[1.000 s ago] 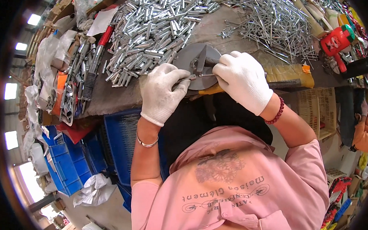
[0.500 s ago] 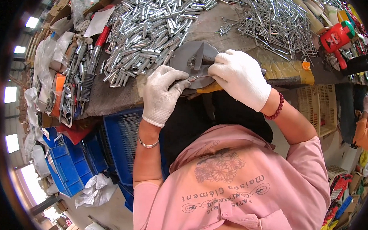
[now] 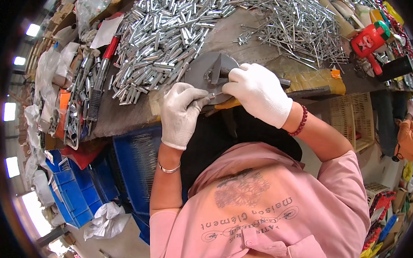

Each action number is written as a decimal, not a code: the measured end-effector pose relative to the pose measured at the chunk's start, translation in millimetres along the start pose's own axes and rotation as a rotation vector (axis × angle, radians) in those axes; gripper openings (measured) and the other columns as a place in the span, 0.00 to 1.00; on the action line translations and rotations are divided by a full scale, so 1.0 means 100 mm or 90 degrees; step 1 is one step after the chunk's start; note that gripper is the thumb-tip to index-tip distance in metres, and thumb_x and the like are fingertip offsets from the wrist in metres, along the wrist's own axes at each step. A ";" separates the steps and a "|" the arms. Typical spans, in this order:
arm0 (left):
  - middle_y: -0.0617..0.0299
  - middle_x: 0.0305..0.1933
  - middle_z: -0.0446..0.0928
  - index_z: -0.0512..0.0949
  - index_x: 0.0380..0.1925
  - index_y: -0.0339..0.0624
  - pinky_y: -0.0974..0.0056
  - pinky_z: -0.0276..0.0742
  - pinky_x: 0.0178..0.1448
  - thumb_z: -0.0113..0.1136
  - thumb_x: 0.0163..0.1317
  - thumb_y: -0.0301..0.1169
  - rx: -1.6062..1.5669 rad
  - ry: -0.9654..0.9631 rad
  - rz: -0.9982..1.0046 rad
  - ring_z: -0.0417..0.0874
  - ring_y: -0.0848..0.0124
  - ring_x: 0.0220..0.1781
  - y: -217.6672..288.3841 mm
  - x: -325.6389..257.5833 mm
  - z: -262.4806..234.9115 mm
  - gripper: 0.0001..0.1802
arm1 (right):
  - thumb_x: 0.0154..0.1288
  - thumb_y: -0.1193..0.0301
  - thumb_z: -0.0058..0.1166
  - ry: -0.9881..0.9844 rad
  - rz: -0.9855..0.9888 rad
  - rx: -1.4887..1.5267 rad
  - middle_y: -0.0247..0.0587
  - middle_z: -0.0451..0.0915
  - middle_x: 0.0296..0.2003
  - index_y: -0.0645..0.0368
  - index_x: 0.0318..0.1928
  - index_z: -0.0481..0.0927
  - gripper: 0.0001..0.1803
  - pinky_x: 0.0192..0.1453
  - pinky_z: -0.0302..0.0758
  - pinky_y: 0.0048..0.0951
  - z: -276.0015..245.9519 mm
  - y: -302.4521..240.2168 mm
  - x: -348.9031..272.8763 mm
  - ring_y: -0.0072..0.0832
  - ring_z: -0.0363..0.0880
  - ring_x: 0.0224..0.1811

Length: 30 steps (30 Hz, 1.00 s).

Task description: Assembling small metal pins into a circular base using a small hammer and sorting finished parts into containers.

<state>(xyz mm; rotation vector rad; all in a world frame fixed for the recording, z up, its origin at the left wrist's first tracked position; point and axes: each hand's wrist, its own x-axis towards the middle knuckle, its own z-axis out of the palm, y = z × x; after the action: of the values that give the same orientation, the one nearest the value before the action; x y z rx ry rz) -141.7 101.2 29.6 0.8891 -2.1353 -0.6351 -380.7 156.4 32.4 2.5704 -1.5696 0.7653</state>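
2 gloved hands: 1 left hand (image 3: pixel 181 113), 1 right hand (image 3: pixel 258 95). 1 small metal piece (image 3: pixel 211 96). 1 round grey plate (image 3: pixel 197 70). 1 tube heap (image 3: pixel 166 45), 1 thin-rod heap (image 3: pixel 305 34), pieces uncountable. 1 beaded bracelet (image 3: pixel 301 121). 1 bangle (image 3: pixel 169 169). At least 2 blue bins (image 3: pixel 71 195).

Bright rectangular windows (image 3: pixel 9 111) stand in a row at far left, near a larger, glaring opening (image 3: pixel 34 213); pale floor (image 3: pixel 121 239) shows below the worn, grey-brown bench (image 3: pixel 113 121).

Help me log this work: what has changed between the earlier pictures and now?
The right hand has moved left, narrowing the gap to the left hand, which still pinches a small metal piece. The grey disc, the pile of tubes and the pile of rods stayed put.
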 end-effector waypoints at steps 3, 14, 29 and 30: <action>0.57 0.34 0.81 0.89 0.34 0.40 0.58 0.78 0.40 0.79 0.57 0.22 0.010 0.009 0.025 0.84 0.61 0.35 0.02 0.00 -0.01 0.07 | 0.62 0.72 0.66 0.102 0.022 0.025 0.38 0.82 0.38 0.51 0.41 0.90 0.07 0.50 0.83 0.42 -0.05 0.18 0.04 0.43 0.85 0.45; 0.59 0.31 0.78 0.88 0.33 0.40 0.58 0.76 0.38 0.81 0.56 0.22 -0.032 0.028 0.019 0.80 0.62 0.32 0.04 -0.02 0.03 0.08 | 0.65 0.69 0.66 -0.049 0.172 -0.214 0.39 0.82 0.42 0.53 0.39 0.90 0.05 0.53 0.84 0.45 0.16 1.03 0.43 0.44 0.85 0.50; 0.56 0.33 0.80 0.87 0.34 0.41 0.55 0.80 0.40 0.78 0.53 0.18 0.036 0.052 0.071 0.85 0.56 0.35 0.01 -0.01 0.03 0.11 | 0.63 0.76 0.69 0.079 0.105 0.253 0.43 0.84 0.38 0.62 0.41 0.85 0.08 0.48 0.82 0.34 -0.14 0.26 0.26 0.36 0.85 0.40; 0.55 0.34 0.80 0.87 0.35 0.41 0.55 0.80 0.40 0.77 0.52 0.17 0.057 0.053 0.090 0.85 0.55 0.36 0.01 -0.01 0.03 0.11 | 0.62 0.77 0.69 0.093 0.115 0.308 0.43 0.84 0.38 0.63 0.41 0.85 0.08 0.47 0.82 0.34 -0.11 0.12 0.24 0.36 0.86 0.40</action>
<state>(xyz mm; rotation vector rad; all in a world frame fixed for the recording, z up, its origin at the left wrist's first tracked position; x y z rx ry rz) -143.9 102.9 28.5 0.7906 -2.1429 -0.4267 -386.3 133.7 49.6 2.6041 -1.7657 1.4782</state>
